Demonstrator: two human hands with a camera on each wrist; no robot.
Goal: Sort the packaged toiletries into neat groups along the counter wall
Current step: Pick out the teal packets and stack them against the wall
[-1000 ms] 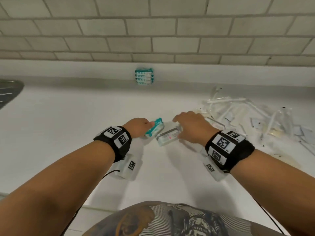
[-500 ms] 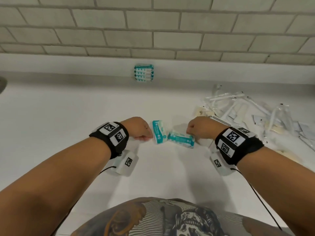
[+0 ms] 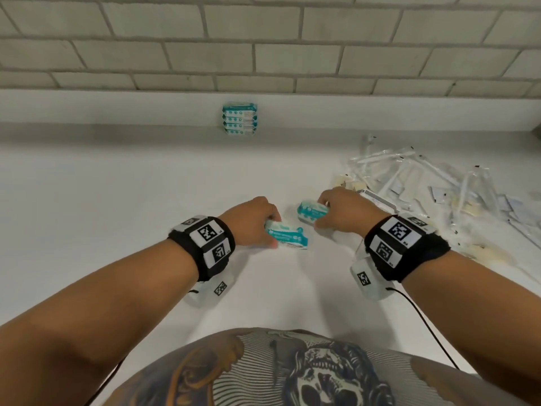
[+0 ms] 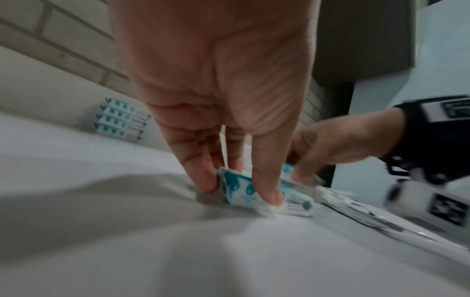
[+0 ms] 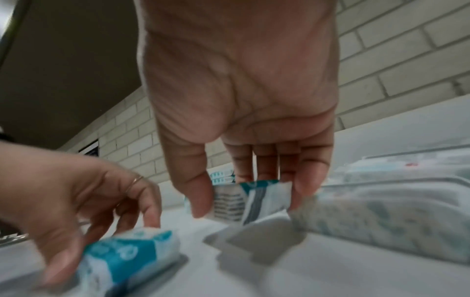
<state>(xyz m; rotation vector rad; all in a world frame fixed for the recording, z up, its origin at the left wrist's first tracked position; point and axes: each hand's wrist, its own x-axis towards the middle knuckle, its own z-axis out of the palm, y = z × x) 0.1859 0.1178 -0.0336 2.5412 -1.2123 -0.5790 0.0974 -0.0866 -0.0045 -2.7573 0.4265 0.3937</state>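
My left hand [image 3: 257, 224] pinches a teal-and-white toiletry packet [image 3: 288, 237] between thumb and fingers, low on the white counter [image 3: 117, 200]; the left wrist view shows the same packet [image 4: 241, 188] under my fingertips [image 4: 269, 196]. My right hand [image 3: 342, 212] holds a second teal packet [image 3: 311, 212] by its end, a little off the counter, seen up close as the packet [image 5: 244, 201] in the right wrist view. A stack of several matching teal packets [image 3: 240, 120] leans against the counter wall, also the stack [image 4: 119, 120].
A loose heap of clear-wrapped toiletries [image 3: 433, 194] covers the counter to the right of my right hand. Grey brick tiles [image 3: 263, 54] rise behind the white backsplash ledge. My patterned shirt fills the bottom edge.
Both hands have drawn apart, each with its own teal packet. The left packet turned flat and dropped toward the counter; the right packet moved up and right.
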